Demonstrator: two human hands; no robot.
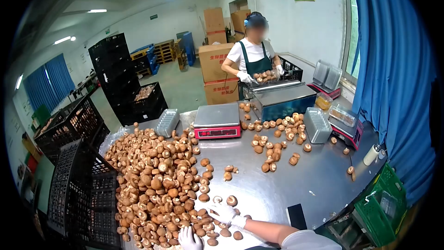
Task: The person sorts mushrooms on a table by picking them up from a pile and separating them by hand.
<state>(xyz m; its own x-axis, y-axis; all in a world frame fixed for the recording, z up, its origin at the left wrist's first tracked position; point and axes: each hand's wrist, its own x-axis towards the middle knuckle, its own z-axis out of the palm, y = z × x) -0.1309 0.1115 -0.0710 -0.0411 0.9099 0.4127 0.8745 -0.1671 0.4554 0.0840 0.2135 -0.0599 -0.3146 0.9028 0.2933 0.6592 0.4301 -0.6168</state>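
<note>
A large heap of brown mushrooms [157, 180] covers the left part of the metal table [300, 190]. My left hand [188, 239], in a white glove, rests at the heap's lower edge with its fingers apart, touching mushrooms. Gloved as well, my right hand [224, 213] reaches over loose mushrooms at the heap's right side, fingers spread and nothing gripped. One mushroom [231, 200] lies just beyond its fingers. To the right of my forearm is a dark flat object [296, 216].
Across the table a co-worker [253, 55] holds a tray of mushrooms behind a wrapping machine [286, 99]. A red scale [217, 121] and stacked clear trays [317, 125] stand on the table. Black crates [69, 190] are left, green crates [381, 208] right.
</note>
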